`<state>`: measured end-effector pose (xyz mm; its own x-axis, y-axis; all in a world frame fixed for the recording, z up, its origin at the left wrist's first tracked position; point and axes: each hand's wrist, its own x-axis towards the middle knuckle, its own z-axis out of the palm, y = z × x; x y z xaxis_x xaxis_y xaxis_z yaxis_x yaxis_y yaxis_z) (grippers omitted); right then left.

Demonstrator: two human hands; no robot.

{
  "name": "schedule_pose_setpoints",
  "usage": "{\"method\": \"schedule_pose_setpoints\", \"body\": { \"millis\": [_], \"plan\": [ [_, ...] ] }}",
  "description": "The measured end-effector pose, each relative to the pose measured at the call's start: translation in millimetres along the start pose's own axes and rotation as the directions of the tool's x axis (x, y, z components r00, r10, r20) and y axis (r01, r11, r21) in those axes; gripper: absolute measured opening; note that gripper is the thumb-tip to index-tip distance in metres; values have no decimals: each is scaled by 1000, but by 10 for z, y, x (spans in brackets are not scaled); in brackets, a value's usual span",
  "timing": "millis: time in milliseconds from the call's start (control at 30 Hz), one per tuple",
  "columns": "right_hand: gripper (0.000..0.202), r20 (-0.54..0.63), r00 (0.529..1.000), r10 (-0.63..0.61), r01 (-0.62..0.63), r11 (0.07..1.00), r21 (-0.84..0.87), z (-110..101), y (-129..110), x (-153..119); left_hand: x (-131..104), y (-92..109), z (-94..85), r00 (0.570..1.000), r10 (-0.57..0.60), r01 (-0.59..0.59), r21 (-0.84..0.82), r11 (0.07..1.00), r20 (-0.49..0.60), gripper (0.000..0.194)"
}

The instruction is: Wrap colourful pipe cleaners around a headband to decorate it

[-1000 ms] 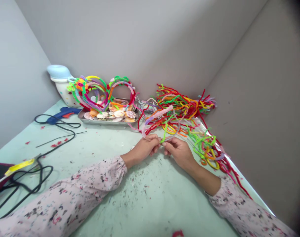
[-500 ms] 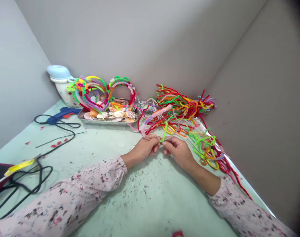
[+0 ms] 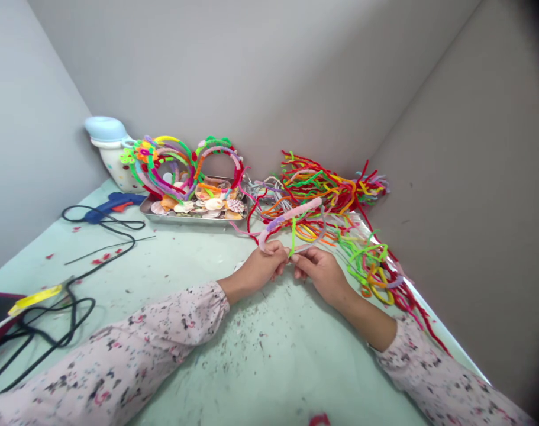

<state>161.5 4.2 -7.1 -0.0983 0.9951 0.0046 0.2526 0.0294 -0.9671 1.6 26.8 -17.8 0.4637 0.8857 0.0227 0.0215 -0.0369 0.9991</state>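
Your left hand [image 3: 266, 263] and right hand [image 3: 319, 269] pinch the hoop [image 3: 296, 210] and its green stem [image 3: 293, 235] between them, above the tabletop [image 3: 269, 367] (the pink-and-purple stretch arcs away from you).

Both hands [image 3: 291, 269] pinching, fingers nearly touching

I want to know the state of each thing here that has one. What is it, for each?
Left hand: closed on hoop
Right hand: closed on hoop
Hoop: held, partly fuzzy
Green strip: one end sticking up
Headbands: standing, decorated
Tray: filled with shells
Cup: lid on
Glue gun: lying down
Fuzzy stems: heaped, loose
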Motion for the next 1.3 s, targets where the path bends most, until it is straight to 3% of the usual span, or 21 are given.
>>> {"method": "schedule_pose_setpoints", "body": {
  "millis": [367, 900, 1300],
  "plan": [
    [21, 4, 1000, 18, -18, 1000, 12, -6, 0, 3, -13, 30, 13, 1000, 1, 1, 114, 993, -14, 32],
    [22, 24, 997, 69, -69, 998, 10, -5, -13, 27, -33, 29, 35, 1000, 10, -10, 33, 999, -14, 15],
    [27, 70, 998, -2, 0, 1000, 29, -21, 17, 17, -60, 98, 25, 999, 1, 0, 18, 1000, -53, 27]
  ]
}}
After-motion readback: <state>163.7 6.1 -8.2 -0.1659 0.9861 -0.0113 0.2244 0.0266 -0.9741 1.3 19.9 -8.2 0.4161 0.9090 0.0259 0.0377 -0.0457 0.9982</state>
